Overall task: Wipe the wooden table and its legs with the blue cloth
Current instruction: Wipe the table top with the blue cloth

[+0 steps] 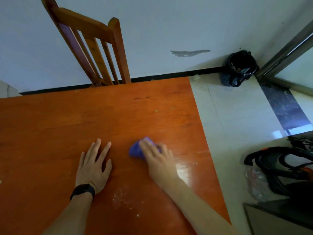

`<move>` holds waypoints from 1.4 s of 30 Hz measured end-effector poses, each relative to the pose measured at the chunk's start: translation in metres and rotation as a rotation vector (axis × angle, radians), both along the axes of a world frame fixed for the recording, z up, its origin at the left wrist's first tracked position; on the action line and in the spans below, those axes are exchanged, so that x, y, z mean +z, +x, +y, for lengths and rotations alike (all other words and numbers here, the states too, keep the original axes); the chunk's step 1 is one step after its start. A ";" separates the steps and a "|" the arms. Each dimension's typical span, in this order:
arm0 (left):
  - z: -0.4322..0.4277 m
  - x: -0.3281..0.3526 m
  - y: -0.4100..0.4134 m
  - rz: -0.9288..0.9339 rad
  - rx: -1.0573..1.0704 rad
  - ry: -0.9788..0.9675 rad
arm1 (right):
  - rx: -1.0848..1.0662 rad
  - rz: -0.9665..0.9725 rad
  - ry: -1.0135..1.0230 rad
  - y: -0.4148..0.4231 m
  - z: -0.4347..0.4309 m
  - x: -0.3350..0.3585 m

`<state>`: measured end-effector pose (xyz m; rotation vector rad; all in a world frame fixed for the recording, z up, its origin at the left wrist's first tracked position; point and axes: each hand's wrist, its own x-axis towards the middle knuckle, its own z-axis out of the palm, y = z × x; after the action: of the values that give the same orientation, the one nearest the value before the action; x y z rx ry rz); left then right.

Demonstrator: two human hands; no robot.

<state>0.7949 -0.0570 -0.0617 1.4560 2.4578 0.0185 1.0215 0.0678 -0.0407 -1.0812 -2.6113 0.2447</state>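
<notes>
My left hand (pixel 94 165) lies flat on the desk (pixel 67 124), palm down, fingers straight and spread, holding nothing. A black watch (pixel 83 190) sits on its wrist. My right hand (pixel 157 160) rests on the blue cloth (pixel 136 150), with fingers extended and pressing the cloth against the wood. The fingers are slightly blurred, but none appears curled round the cloth.

Cloth position: on the desk top, right of centre, under the fingers of my right hand. Its bunched left portion shows beyond the fingertips. The two hands are near each other but apart.

Desk surface: orange-brown wood. A cluster of pale specks (pixel 122 197) lies between my forearms. A glossy patch (pixel 183 170) lies just right of my right hand.

Surroundings: a wooden chair (pixel 94 48) stands at the far edge of the desk, against a pale wall (pixel 169 22). A bin lined with a black bag (pixel 239 68) stands on the tiled floor (pixel 228 116) in the corner. Dark equipment (pixel 279 167) lies on the floor to the right; I cannot tell what it is.
</notes>
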 end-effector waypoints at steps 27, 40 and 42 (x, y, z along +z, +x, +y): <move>0.001 -0.005 -0.003 -0.017 0.002 0.079 | -0.861 -0.103 -0.145 0.164 0.039 0.019; -0.061 0.015 -0.011 -0.208 0.022 0.307 | -1.112 0.027 -0.311 0.130 -0.034 0.023; -0.100 0.018 -0.017 -0.176 0.125 0.280 | -0.947 0.152 -0.213 0.082 -0.064 0.034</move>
<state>0.7780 -0.1567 -0.0438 1.3346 2.4693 0.5124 1.1032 0.0038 -0.0065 -2.1106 -1.7077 0.3540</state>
